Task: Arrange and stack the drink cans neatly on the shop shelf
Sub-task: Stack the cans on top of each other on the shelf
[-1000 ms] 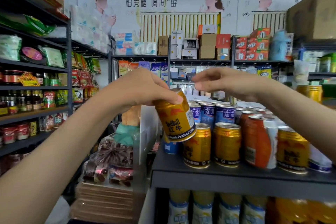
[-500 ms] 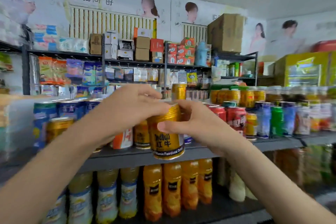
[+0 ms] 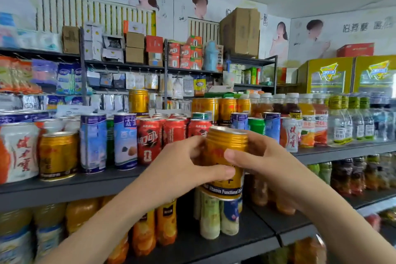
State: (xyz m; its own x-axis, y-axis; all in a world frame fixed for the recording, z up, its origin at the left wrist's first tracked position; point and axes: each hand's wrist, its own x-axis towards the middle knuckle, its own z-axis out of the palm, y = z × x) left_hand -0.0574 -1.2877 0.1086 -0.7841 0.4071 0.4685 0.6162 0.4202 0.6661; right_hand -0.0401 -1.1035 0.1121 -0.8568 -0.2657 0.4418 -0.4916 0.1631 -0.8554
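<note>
I hold a gold energy drink can (image 3: 225, 141) upright in front of the grey shop shelf (image 3: 85, 186). My left hand (image 3: 182, 163) grips its left side and my right hand (image 3: 255, 156) grips its right side, thumbs across the label. Behind it red cans (image 3: 150, 141) stand in rows. More gold cans are stacked at the back: one (image 3: 138, 100) on top of the red rows and several (image 3: 216, 107) to the right. Another gold can (image 3: 57, 154) stands at the shelf front, left.
Blue-and-white cans (image 3: 125, 141) and white-and-orange cans (image 3: 18, 152) line the shelf's left. Bottles (image 3: 340, 122) fill its right end. Orange juice bottles (image 3: 154, 231) stand on the lower shelf. Boxes and packets crowd the back wall shelves; yellow fridges (image 3: 330, 75) stand far right.
The view swung right along the shelf. My right hand joined the left on the gold can, and the can moved right to in front of the red cans.
</note>
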